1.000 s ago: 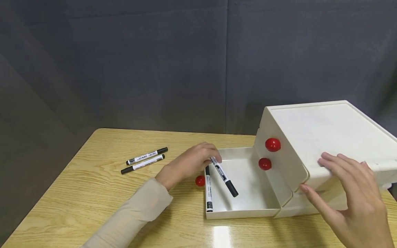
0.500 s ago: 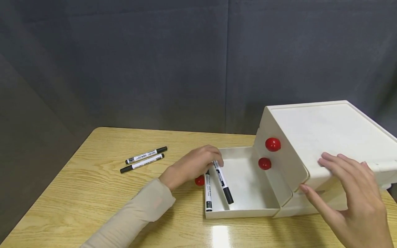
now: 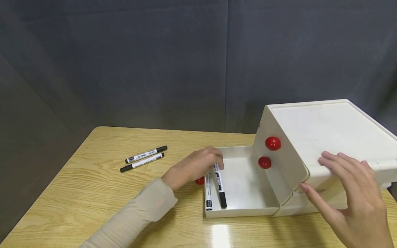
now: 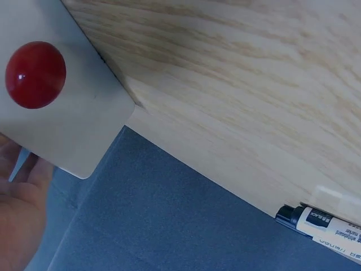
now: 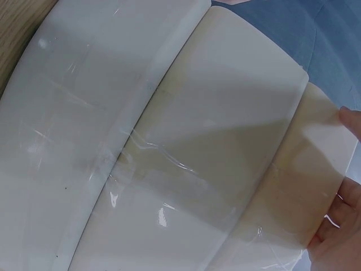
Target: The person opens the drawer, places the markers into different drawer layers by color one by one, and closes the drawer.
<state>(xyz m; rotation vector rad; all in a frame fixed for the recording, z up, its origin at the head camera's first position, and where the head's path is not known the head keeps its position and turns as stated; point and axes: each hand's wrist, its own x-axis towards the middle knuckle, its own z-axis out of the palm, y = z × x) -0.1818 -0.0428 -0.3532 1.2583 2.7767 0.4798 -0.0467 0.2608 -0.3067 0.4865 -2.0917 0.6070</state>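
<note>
My left hand [image 3: 198, 164] reaches over the front of the pulled-out bottom drawer [image 3: 245, 212], its curled fingers at the far end of a whiteboard marker [image 3: 219, 182]. That marker's black cap is low, near the drawer's near wall. Beside it, a second whiteboard marker [image 3: 209, 196] lies along the drawer front. The left wrist view shows the drawer's red knob [image 4: 35, 74] and part of my hand behind the front panel. My right hand [image 3: 356, 196] rests on the white drawer cabinet [image 3: 328, 127], fingertips on its top edge and thumb at its front corner.
Two more whiteboard markers, one upper [image 3: 145, 155] and one lower [image 3: 142, 162], lie side by side on the wooden table [image 3: 93, 193]. Two closed drawers above carry an upper red knob [image 3: 273, 143] and a lower red knob [image 3: 264, 162]. A dark curtain [image 3: 155, 69] hangs behind.
My left hand has lowered its marker into the drawer, and the capped end has swung left toward the marker along the front. My right hand has stayed on the cabinet.
</note>
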